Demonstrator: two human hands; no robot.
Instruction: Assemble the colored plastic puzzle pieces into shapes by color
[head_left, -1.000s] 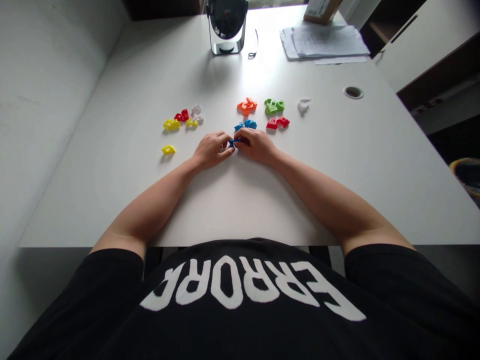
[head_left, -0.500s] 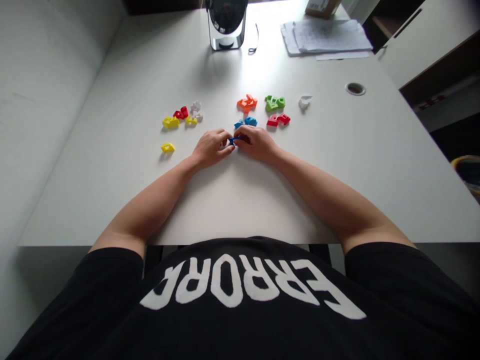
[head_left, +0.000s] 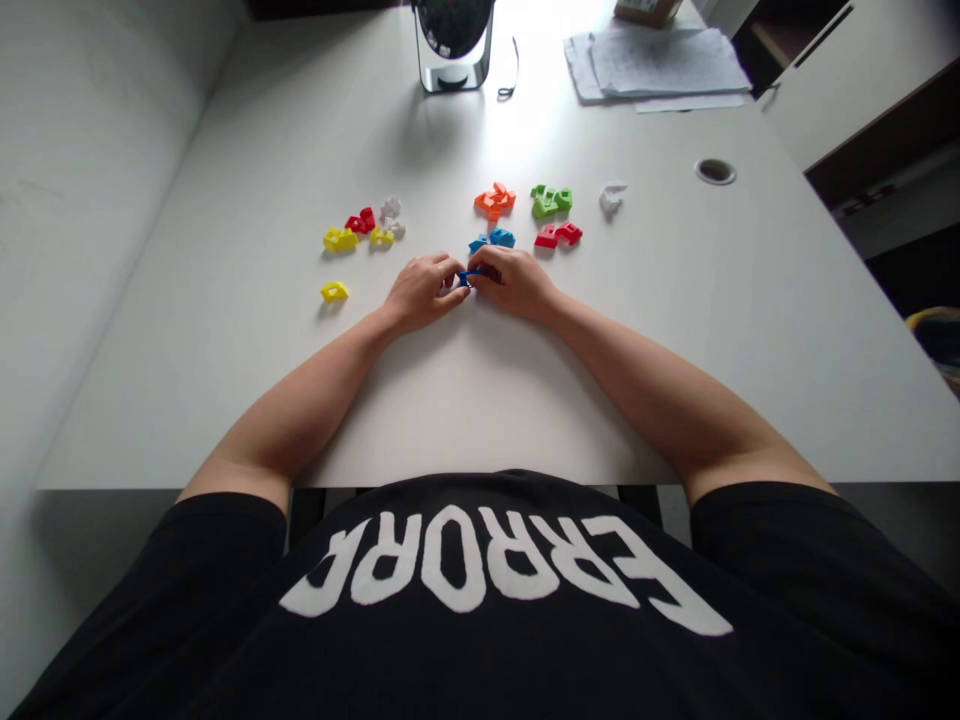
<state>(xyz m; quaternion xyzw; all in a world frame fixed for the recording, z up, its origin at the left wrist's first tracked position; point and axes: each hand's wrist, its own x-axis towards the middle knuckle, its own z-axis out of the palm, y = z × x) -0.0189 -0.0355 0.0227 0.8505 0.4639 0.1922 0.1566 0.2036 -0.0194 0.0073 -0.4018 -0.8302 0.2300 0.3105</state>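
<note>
Between my two hands is a small dark blue plastic piece, partly covered by fingers. My left hand pinches its left end between thumb and fingers. From the other side my right hand grips it, fingers curled over the top. Just behind the right hand lie light blue pieces, partly hidden by it. An orange cluster sits farther back, with green pieces and red pieces to its right. A single yellow piece rests left of my left hand.
Yellow pieces, red pieces and white pieces lie at the back left. A white piece is at the right. Farther back stand a round dark device and papers; a cable hole is at right.
The camera view has shifted very slightly. My hands stay in nearly the same place, both still on the dark blue piece.
</note>
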